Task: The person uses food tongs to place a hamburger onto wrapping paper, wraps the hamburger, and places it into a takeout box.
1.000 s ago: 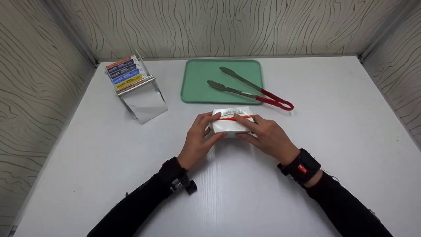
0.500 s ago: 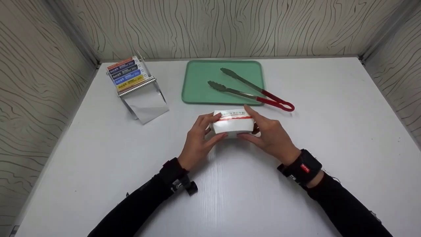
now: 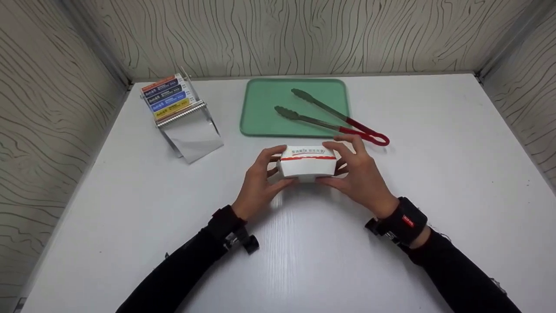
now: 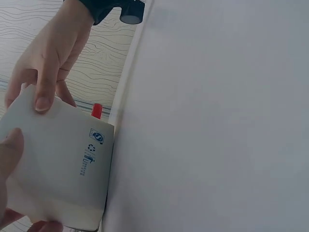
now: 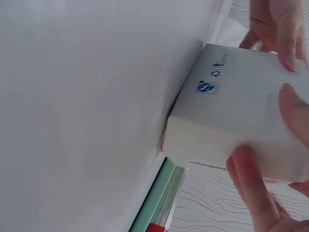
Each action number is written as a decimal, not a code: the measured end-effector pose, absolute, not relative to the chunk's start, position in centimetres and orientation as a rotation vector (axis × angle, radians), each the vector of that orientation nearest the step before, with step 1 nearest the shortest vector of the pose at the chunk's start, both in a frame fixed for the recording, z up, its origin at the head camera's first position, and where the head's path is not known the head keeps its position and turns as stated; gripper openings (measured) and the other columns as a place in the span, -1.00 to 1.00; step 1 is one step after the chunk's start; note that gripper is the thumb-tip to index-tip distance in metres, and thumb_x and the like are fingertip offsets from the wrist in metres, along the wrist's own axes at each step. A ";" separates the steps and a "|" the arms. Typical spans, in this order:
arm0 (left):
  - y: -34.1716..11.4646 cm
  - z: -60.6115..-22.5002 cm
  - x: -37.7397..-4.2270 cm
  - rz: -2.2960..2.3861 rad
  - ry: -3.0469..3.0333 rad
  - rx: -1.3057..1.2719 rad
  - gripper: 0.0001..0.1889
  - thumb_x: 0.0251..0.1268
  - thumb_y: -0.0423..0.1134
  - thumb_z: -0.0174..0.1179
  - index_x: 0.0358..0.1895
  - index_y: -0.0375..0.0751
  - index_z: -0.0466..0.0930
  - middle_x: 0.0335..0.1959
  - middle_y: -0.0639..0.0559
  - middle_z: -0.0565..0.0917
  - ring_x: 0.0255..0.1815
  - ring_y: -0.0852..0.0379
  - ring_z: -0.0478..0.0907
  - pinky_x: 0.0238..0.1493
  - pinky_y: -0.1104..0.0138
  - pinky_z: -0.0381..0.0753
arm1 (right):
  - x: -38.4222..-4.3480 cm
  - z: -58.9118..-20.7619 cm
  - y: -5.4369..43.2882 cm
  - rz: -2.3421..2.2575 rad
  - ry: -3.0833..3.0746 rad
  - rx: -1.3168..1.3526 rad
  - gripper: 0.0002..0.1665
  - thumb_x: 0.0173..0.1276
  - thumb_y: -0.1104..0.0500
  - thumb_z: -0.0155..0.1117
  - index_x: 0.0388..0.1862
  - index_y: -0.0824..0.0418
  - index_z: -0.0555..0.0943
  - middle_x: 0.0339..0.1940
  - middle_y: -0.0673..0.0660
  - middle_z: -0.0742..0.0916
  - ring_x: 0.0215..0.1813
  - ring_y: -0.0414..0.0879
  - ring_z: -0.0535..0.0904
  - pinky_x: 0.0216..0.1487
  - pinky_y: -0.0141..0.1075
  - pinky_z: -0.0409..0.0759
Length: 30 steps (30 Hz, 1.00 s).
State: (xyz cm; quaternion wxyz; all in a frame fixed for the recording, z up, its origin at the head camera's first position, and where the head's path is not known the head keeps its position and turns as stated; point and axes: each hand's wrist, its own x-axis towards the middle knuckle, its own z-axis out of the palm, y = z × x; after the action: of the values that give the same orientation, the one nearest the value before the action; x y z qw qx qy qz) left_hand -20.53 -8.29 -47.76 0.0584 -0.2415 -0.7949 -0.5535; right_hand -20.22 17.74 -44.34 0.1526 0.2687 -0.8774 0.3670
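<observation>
A white paper takeout box with a red stripe and printed characters on its lid stands closed on the table in the head view. My left hand grips its left side, thumb at the front face and fingers over the side and back corner. On the other side my right hand holds it likewise, thumb at the front, index finger at the lid's right back corner. Both wrist views show the plain front face of the box with small blue marks and a thumb from each hand against it.
Behind the box lies a green tray, with red-handled metal tongs across it, handles past its right edge. A metal dispenser with colored label strips and a white sheet stands at left. Patterned panels enclose the table.
My right index finger has lifted off the lid's top and moved to its right back corner. The left index finger has drawn back to the lid's left edge. The box stays in place.
</observation>
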 end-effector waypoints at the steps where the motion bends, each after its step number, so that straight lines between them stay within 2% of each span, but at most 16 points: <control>1: -8.3 -47.8 -20.6 -1.690 -2.414 -0.724 -0.20 0.25 -0.29 0.49 0.51 -0.08 0.29 0.41 0.00 0.46 0.31 0.00 0.54 0.24 0.18 0.67 | -20.2 -44.3 17.8 1.061 -2.522 0.775 -0.07 -0.01 0.20 0.76 0.35 0.23 0.51 0.19 0.20 0.57 -0.27 -0.10 0.73 -0.26 -0.28 0.78; 7: -9.0 -47.7 -21.3 -1.679 -2.432 -0.779 -0.10 0.13 -0.28 0.57 0.54 0.03 0.29 0.36 0.05 0.50 0.26 0.11 0.56 0.25 0.22 0.65 | -20.1 -44.0 17.8 1.047 -2.528 0.835 -0.10 -0.01 0.18 0.76 0.28 0.27 0.48 0.13 0.14 0.66 -0.24 -0.16 0.71 -0.27 -0.29 0.76; 14: -9.0 -47.9 -21.4 -1.625 -2.417 -0.846 -0.14 0.15 -0.25 0.56 0.51 -0.03 0.32 0.38 0.08 0.49 0.27 0.12 0.55 0.23 0.21 0.62 | -20.2 -44.1 17.9 1.021 -2.526 0.856 -0.11 -0.01 0.19 0.76 0.27 0.28 0.48 0.10 0.16 0.64 -0.22 -0.17 0.70 -0.26 -0.33 0.75; 21: -8.9 -47.8 -21.3 -1.545 -2.437 -0.862 -0.15 0.15 -0.21 0.56 0.50 -0.06 0.32 0.36 0.06 0.50 0.25 0.13 0.58 0.20 0.18 0.64 | -20.0 -44.3 18.0 1.003 -2.538 0.840 -0.09 -0.02 0.19 0.76 0.28 0.28 0.46 0.04 0.18 0.62 -0.14 -0.11 0.71 -0.22 -0.22 0.79; 25: -9.0 -47.4 -21.1 -1.462 -2.473 -0.828 -0.16 0.14 -0.15 0.57 0.51 0.09 0.37 0.32 0.08 0.54 0.24 0.12 0.62 0.09 0.24 0.72 | -20.1 -44.5 17.9 0.990 -2.526 0.846 -0.10 0.00 0.19 0.75 0.28 0.29 0.46 0.04 0.18 0.62 -0.13 -0.10 0.72 -0.23 -0.22 0.79; 30: -9.3 -46.8 -20.9 -1.575 -2.473 -0.826 -0.18 0.17 -0.21 0.54 0.51 0.26 0.39 0.30 0.09 0.53 0.29 0.06 0.60 -0.02 0.36 0.76 | -20.2 -44.4 17.9 0.983 -2.512 0.859 -0.10 0.00 0.19 0.76 0.27 0.28 0.46 0.04 0.18 0.62 -0.15 -0.10 0.72 -0.23 -0.28 0.77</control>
State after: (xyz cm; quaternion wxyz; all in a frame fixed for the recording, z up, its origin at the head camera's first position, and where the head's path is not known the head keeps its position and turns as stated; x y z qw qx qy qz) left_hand -20.93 -9.32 -46.83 0.0476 -0.2710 -0.8110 -0.5164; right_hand -20.24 17.90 -44.39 0.1548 0.2997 -0.8767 0.3430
